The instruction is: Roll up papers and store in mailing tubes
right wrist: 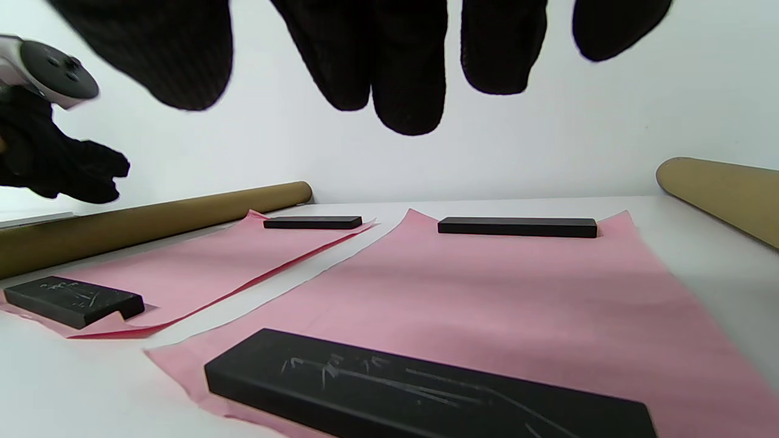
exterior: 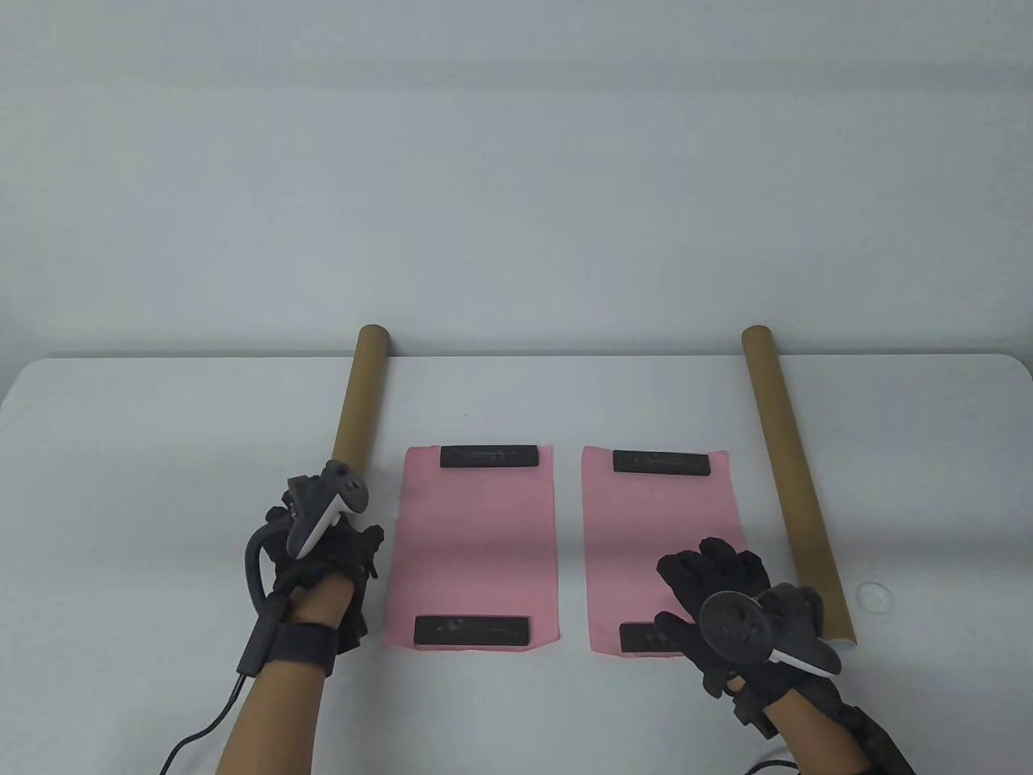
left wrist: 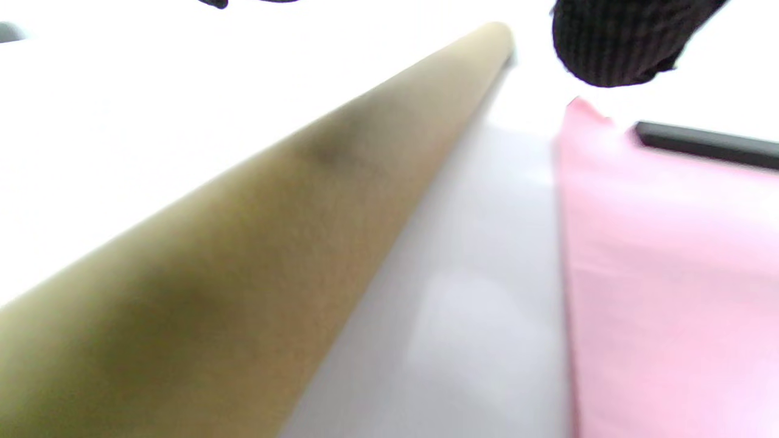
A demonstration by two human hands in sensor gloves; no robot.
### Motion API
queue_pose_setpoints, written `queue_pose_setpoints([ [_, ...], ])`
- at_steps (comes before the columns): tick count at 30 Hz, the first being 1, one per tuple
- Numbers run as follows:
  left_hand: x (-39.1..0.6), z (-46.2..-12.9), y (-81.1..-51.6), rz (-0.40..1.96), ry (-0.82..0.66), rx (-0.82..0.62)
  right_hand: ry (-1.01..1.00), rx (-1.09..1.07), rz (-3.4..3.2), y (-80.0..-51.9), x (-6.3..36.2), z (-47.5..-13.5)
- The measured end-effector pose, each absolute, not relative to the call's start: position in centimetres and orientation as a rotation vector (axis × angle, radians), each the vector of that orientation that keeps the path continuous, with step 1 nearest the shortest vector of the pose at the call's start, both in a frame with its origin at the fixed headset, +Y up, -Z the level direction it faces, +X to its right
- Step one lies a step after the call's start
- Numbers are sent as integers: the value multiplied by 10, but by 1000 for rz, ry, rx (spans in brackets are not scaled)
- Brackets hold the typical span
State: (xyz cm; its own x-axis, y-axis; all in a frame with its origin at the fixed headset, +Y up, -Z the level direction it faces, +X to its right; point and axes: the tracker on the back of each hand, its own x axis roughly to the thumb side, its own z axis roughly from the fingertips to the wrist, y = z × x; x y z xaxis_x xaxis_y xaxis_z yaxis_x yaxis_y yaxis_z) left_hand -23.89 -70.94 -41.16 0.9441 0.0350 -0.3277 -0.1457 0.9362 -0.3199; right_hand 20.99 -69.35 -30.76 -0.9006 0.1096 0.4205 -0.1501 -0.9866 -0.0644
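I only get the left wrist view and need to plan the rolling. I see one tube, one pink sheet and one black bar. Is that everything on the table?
Observer: No. A second pink sheet lies flat to the right of the first sheet, with a gap of bare table between them.
Operator: Is there another tube too?
Observer: Yes, a second tube lies just past the right edge of that sheet.
Operator: And how many bars are there?
Observer: Four black bars, one at the far end and one at the near end of each sheet.
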Motion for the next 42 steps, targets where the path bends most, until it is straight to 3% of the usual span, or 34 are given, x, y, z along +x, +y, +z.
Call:
queue_pose_setpoints([
  [8, -212, -352, -680, 143, -113, -108, -154, 660, 2931, -694, 209, -307],
  [14, -204, -330, -690, 118, -308, -2, -197, 699, 2935, -692, 210, -304],
  [18, -207, -326, -690, 28, -337, 72, -215, 701, 2937, -692, 213, -304],
  [23, -216, -321, -681, 79, -314, 118, -219, 706, 2892, -683, 207, -304],
  [30, -218, -318, -685, 63, -311, 97, -231, 791, 2947, -653, 156, -323],
  [36, -206, -322, -696, 9, -355, 41, 58, 850, 3055, -687, 91, -370],
  [42, -206, -324, -700, -4, -365, 35, 400, 739, 3197, -734, 49, -423],
])
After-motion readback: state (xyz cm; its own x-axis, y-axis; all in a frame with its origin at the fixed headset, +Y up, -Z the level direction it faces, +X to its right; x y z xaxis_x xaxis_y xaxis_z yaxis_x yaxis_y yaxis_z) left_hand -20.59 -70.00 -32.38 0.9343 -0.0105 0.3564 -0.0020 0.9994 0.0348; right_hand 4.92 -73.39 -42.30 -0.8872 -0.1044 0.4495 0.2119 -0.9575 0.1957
